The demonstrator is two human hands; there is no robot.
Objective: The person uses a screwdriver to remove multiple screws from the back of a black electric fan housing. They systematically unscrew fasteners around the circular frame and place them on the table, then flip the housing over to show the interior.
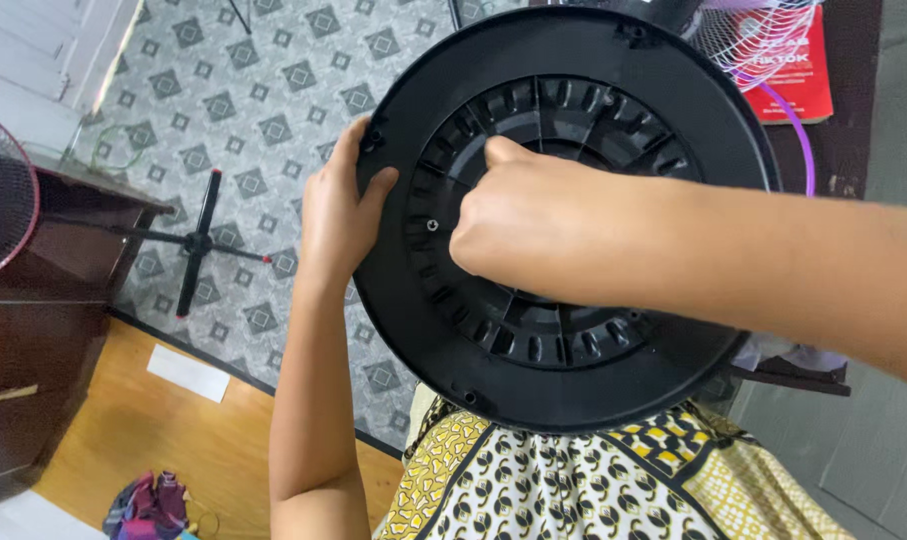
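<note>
patterned rug [263, 100] below; one black round base [573, 400], left hand [338, 215] gripping rim, right hand [523, 225] fisted at centre.

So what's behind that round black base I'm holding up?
Behind the black base: a white fan grille, a red book, patterned carpet. Whatever lies directly behind it is covered.

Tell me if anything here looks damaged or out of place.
Nothing looks damaged. The black round base is held tipped up, underside showing, left hand on its rim, right hand at its ribbed centre.
</note>
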